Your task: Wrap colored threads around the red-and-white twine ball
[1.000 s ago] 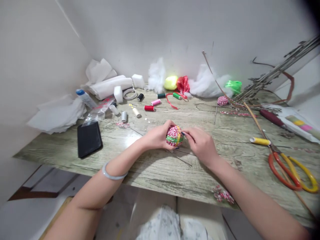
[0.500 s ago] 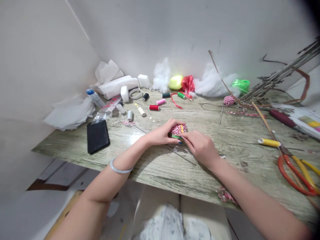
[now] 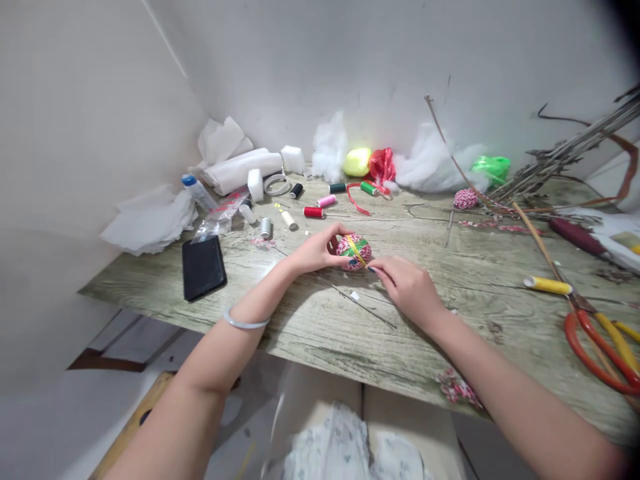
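Striped ball [image 3: 362, 247] has turned in the clasping left hand [image 3: 319, 251], green band [image 3: 346, 250] on. Right hand [image 3: 411, 290] pinches yellow strand [image 3: 357, 251] (its end seemingly unsecured)

Right of the yarn ball [image 3: 362, 247] (partly hidden by the left hand [image 3: 320, 252]), the view's edge cuts off scissors [image 3: 583, 305] and a twig bundle [image 3: 565, 152]

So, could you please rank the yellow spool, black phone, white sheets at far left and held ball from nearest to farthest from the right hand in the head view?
1. Held ball: at the right hand, just left of its fingertips.
2. Yellow spool: to its right.
3. Black phone: well left.
4. White sheets: farther left, beyond the phone.
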